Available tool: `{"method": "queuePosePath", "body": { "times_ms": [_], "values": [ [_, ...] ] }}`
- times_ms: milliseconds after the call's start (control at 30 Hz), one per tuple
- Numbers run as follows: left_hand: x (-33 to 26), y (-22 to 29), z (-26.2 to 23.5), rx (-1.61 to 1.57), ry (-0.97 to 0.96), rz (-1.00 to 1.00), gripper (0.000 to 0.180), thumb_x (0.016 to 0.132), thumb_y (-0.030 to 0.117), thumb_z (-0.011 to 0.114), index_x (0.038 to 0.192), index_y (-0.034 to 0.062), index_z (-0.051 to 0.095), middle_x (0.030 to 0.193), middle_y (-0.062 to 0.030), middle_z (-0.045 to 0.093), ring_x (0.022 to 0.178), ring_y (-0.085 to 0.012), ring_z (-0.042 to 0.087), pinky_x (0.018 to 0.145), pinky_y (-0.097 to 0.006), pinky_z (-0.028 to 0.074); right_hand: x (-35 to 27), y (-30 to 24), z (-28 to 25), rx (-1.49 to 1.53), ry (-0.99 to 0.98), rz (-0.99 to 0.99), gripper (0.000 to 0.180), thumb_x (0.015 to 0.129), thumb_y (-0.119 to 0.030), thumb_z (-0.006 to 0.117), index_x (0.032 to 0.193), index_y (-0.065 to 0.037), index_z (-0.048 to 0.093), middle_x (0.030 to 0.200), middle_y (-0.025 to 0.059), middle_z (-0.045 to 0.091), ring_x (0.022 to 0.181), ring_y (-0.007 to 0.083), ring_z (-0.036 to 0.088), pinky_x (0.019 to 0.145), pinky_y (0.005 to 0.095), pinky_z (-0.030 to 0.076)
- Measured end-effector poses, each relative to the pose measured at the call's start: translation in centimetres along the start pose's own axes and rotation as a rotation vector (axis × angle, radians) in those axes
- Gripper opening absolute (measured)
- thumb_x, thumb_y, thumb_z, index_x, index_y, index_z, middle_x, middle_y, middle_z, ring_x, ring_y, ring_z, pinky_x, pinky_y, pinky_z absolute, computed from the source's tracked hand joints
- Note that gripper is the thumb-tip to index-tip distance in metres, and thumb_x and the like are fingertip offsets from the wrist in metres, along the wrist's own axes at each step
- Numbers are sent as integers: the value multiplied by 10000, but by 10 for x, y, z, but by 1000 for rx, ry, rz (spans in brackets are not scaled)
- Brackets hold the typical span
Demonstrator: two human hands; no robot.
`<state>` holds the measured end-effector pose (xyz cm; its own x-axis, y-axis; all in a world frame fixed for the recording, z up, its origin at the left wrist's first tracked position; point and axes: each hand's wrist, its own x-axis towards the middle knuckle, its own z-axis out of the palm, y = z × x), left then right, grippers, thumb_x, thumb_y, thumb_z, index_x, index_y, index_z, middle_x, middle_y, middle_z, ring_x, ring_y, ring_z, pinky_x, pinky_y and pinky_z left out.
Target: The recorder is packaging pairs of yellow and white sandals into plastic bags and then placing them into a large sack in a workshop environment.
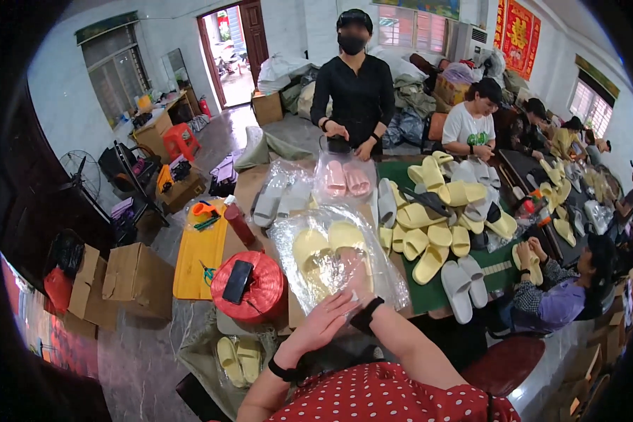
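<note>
A clear plastic bag (394,281) lies on the table in front of me with a pair of pale yellow slippers (311,247) inside. My right hand (355,271) is at the near end of the bag, under its film, close to the right slipper. Its fingers look stretched out, though the shiny plastic blurs them. My left hand (322,322) rests flat at the bag's near edge, beside my right wrist, fingers extended. Beyond this bag lie a bagged pair of pink slippers (336,179) and a bagged pair of grey slippers (269,204).
Left of the bag are a red twine roll (235,304) with a phone (238,280) on it, a dark red bottle (239,224) and teal scissors (207,273). Loose slippers (432,264) cover the green mat on the right. A person (355,91) stands across the table; others sit right.
</note>
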<state>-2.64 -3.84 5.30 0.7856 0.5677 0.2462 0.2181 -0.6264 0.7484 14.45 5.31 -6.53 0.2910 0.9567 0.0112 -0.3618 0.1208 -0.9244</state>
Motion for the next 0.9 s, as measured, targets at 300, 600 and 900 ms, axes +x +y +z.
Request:
{"method": "queuePosePath", "body": {
  "times_ms": [300, 600, 900],
  "values": [
    [-23, -12, -1, 44, 190, -123, 407, 943, 114, 505, 1344, 69, 558, 1447, -174, 475, 1362, -390, 404, 1134, -442, 321, -49, -36, -18, -1481, -464, -585, 941, 622, -431, 800, 1441, -136, 443, 1484, 110, 387, 1399, 364, 300, 1113, 557, 236],
    [-15, 11, -1, 333, 236, -26, 411, 910, 118, 550, 1320, 81, 567, 1436, -170, 479, 1327, -419, 429, 1092, -487, 369, -54, -36, -32, -1102, -610, -544, 820, 750, -402, 724, 1478, -184, 416, 1522, 67, 383, 1400, 314, 350, 1115, 518, 267],
    [-34, 7, 11, 429, 336, -116, 523, 860, 144, 641, 1369, 116, 526, 1515, -200, 356, 1406, -471, 263, 1131, -558, 273, -61, -66, -20, -1368, -484, -613, 810, 671, -218, 757, 1415, -134, 446, 1428, 200, 428, 1335, 441, 375, 1092, 557, 323]
  ]
}}
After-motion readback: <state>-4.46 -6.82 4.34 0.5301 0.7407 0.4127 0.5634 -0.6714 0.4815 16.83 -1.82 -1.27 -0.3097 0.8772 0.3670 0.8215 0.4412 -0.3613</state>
